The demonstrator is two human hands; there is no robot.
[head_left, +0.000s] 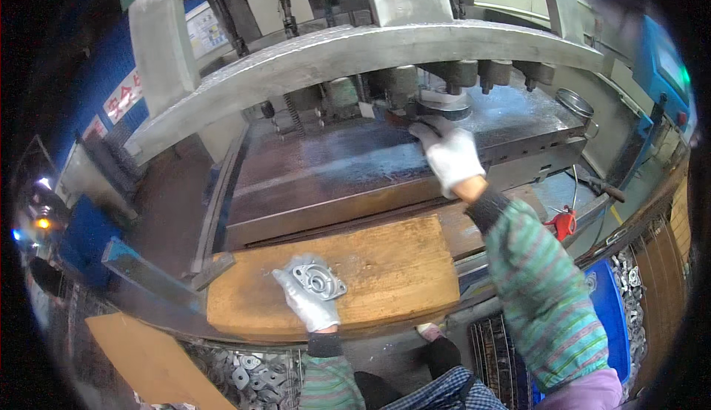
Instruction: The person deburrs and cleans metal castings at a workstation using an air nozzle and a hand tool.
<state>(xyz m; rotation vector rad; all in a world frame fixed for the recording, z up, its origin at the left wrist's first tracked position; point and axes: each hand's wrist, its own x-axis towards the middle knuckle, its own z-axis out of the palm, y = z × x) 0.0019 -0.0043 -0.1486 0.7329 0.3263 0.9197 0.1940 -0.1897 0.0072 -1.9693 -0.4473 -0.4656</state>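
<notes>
My left hand [305,300], in a white glove with a greyed palm, grips a silvery metal casting [319,280] by its left side. The casting is a flange with a round central opening and bolt ears, held at the wooden board [392,273]. Farther out, my right hand [449,151], gloved in white with dirty fingers, reaches over the dark metal bed [333,169] of a press. Its fingers are curled. A small brownish thing [398,119] shows by the fingertips, too blurred to name. Just beyond this hand is a round metal piece [444,106] on the bed.
Overhead, a thick metal crossbeam [355,51] carries several downward punches [459,75]. A round tin [574,102] stands at the bed's right end. Red-handled tool [564,223] lies right of the board. Below are a blue bin [603,321] and several castings [259,377] beside cardboard [144,358].
</notes>
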